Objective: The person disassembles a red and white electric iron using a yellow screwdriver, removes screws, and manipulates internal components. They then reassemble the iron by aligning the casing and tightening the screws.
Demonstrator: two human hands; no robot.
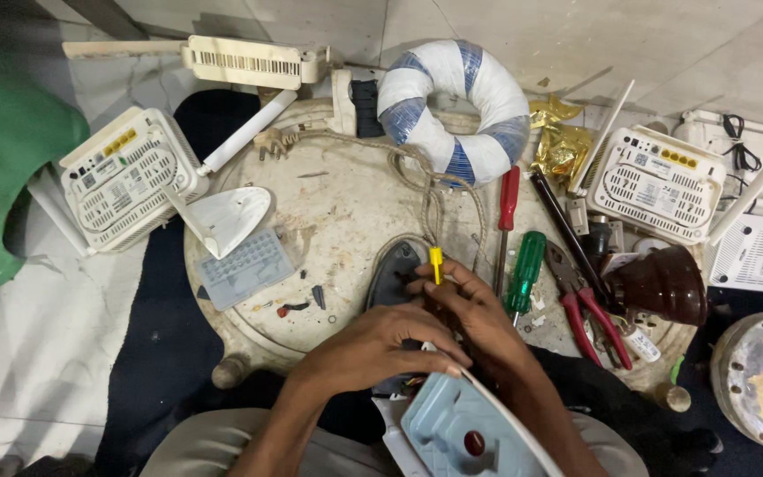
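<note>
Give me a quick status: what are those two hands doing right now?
Right hand gripping a yellow-handled screwdriver in its fingers. Left hand steadying the pale blue clothes iron. Red screwdriver, green screwdriver and red pliers lie close beside.

White routers flank the round tabletop, with a blue-striped ring, green screwdriver and red pliers (jaws closed) nearby
</note>
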